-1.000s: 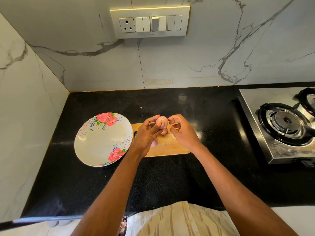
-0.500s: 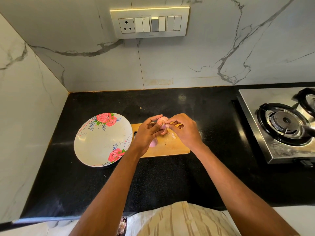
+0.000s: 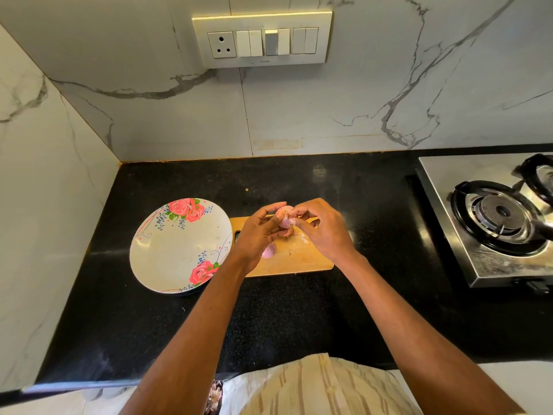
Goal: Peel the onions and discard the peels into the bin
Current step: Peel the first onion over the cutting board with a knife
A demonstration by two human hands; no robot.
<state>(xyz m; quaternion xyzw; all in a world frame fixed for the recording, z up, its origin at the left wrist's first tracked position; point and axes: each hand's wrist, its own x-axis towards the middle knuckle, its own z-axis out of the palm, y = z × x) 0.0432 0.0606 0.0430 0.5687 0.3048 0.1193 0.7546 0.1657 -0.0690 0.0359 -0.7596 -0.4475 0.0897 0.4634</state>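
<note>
A small pink onion (image 3: 284, 217) is held just above the wooden cutting board (image 3: 296, 262). My left hand (image 3: 259, 232) grips it from the left with curled fingers. My right hand (image 3: 321, 229) pinches the onion's skin at its right side with thumb and fingertips. A second pink onion piece (image 3: 269, 251) lies on the board under my left hand, partly hidden. Small bits of peel (image 3: 304, 240) lie on the board below my right hand. No bin is clearly in view.
A floral plate (image 3: 167, 250) sits left of the board on the black counter (image 3: 299, 319). A steel gas stove (image 3: 496, 223) stands at the right. Marble walls close off the back and left, with a switch panel (image 3: 261, 38) above.
My right hand moved in from the onion's right and now pinches its skin. The onion has turned slightly in my left hand. Board and plate have not moved.
</note>
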